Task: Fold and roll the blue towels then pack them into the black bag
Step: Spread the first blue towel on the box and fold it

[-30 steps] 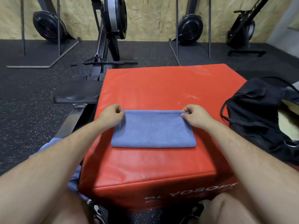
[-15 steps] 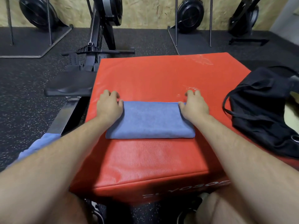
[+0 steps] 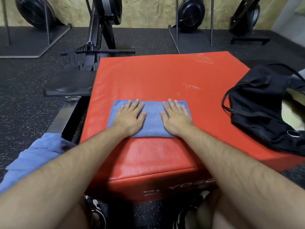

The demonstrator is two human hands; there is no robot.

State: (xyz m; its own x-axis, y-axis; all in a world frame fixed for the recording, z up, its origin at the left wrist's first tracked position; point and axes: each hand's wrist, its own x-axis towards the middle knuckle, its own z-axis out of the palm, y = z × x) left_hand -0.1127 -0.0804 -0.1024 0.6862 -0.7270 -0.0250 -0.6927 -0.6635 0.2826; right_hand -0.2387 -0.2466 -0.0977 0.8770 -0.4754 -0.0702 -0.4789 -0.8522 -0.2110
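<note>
Both hands have slid inward from the towel's short ends and now lie flat on top of it.

Head view: the left hand [image 3: 128,117] and right hand [image 3: 175,119] press palms down on the folded blue towel [image 3: 152,120]. Their fingers are straight and slightly spread, gripping nothing. The fingertips reach its far edge, and a strip of cloth shows between the 2 thumbs. The towel lies on the red box [image 3: 165,75], under both palms. To the right of the right fingers, well apart, the black bag [image 3: 264,111] sits slumped. Behind the left wrist, off the box, lies a spare blue towel [image 3: 33,156].

By my reading, the fold is being smoothed flat. Rolling likely comes next, and packing has not yet begun.
</note>
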